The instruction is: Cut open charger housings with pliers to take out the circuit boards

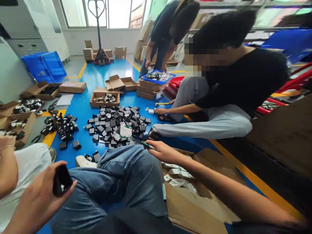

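My left hand (41, 191) is closed around a hollow black plastic case (62, 180) above my left leg. Its open side faces up and shows a dark inside with a small pale spot. My right hand (162, 151) grips a thin tool with a green handle (149, 145), its dark end pointing left over my knee. What kind of tip it has is too blurred to tell. Just past that end is a white piece with green edges (125, 131), over a large pile of black and grey plastic cases (114, 122) on the floor. Whether the tool touches it I cannot tell.
An open cardboard box (195, 208) with white parts stands at my right. A co-worker in black (243, 78) sits at the right; another person (163, 29) bends over a blue basket (158, 77). Black pieces (62, 126) and boxes lie left. A pallet jack (101, 57) stands behind.
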`<state>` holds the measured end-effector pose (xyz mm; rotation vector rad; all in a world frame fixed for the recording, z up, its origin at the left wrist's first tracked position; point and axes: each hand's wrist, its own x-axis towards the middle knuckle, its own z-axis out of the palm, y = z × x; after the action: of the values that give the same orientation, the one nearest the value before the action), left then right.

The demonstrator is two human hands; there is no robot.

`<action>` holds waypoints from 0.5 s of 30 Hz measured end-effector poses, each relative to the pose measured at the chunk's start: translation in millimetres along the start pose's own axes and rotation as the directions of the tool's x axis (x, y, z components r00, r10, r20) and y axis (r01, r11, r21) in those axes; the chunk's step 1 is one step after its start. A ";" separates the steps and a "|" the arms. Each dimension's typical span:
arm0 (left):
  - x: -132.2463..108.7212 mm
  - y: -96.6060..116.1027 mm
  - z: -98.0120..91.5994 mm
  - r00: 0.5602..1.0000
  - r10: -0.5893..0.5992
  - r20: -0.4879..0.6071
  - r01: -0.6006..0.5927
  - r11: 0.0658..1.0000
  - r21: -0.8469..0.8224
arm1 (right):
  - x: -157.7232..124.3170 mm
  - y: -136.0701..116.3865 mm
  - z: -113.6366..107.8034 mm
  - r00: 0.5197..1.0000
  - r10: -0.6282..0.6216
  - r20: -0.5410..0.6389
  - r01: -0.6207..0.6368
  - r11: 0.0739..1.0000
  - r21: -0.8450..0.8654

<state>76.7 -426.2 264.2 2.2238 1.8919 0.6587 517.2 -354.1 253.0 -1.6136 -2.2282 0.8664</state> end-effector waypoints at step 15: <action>82.6 -25.0 132.8 0.858 -0.360 0.366 0.480 0.310 -0.821 | 94.2 -58.5 118.0 0.921 -0.260 0.291 0.203 0.956 0.212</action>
<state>118.8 -319.4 155.2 0.9680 1.3809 1.0629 376.6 -316.0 182.2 -1.1657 -2.4050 1.2881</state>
